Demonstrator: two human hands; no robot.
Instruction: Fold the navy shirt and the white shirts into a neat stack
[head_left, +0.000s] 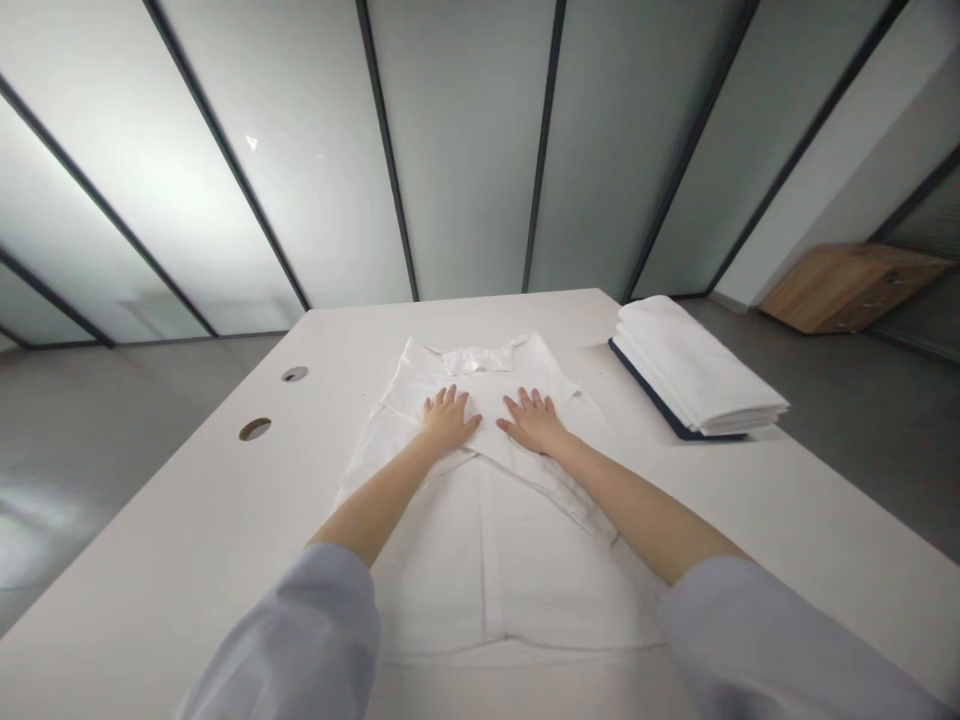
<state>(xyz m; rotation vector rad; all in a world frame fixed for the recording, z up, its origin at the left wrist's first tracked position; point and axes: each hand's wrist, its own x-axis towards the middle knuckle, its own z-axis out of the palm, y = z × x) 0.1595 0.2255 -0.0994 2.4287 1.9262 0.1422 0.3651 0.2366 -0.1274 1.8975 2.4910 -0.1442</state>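
Observation:
A white collared shirt lies flat on the white table, collar at the far end, its sleeves folded in over the body. My left hand rests palm down on the upper part of the shirt, fingers stretched out. My right hand lies flat beside it, fingers spread too, a short gap between the two thumbs. Neither hand holds anything; both press on the folded cloth just below the collar.
A stack of folded white garments sits on a dark board at the table's right side. Two round cable holes are on the left. A wooden cabinet stands by the right wall. Frosted glass panels run behind.

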